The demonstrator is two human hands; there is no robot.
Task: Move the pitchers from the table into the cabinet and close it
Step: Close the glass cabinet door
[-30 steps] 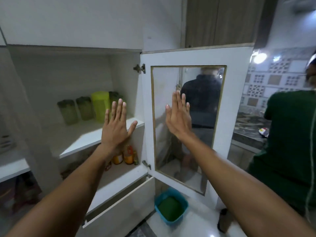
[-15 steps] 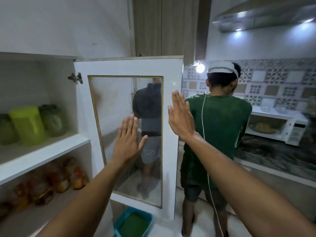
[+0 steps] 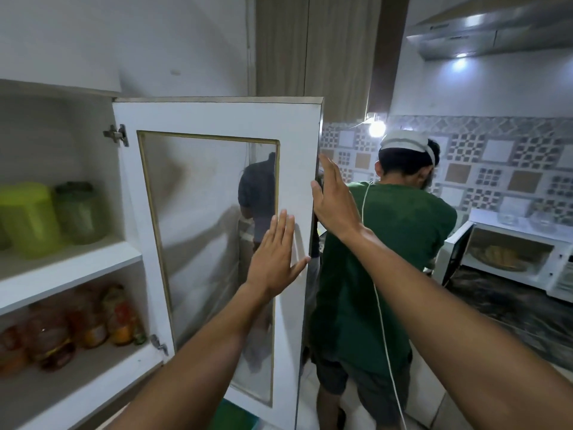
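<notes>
Swinging shut was the step I judged to be at hand: the cabinet door (image 3: pixel 217 237) stood wide open at 12 o'clock, hinged on its left side. Left hand (image 3: pixel 274 259) was spread flat, fingers together, thumb out, over the door's inner face near the free edge; whether the palm touched the panel could not be told. Right hand (image 3: pixel 333 197) was open, fingers straight, at the door's outer edge at about 1 o'clock, gripping nothing.

Pitchers: a lime-green pitcher (image 3: pixel 29 218) and a darker green lidded one (image 3: pixel 79 212) stood side by side on the upper shelf (image 3: pixel 93 265) at 9 o'clock, already inside. A third may have sat at the frame's left edge, cut off. No table in view.

Risks, as judged:
- Right fingers wrapped past the free edge could get pinched against the frame as the door closes.
- Bystander in green shirt (image 3: pixel 381 259) stood just behind the door at 2 o'clock; a backward swing would hit him.
- Glass pane (image 3: pixel 201 231) could rattle or crack if slammed.
- Darker pitcher sat close to the shelf front; the door might clip it.

Counts: two hands, one door, two hinges (image 3: pixel 116 135), two pitchers certain, two shelves, several jars (image 3: pixel 121 318) on the lower shelf (blurred, uncounted), one microwave (image 3: pixel 511 259).
</notes>
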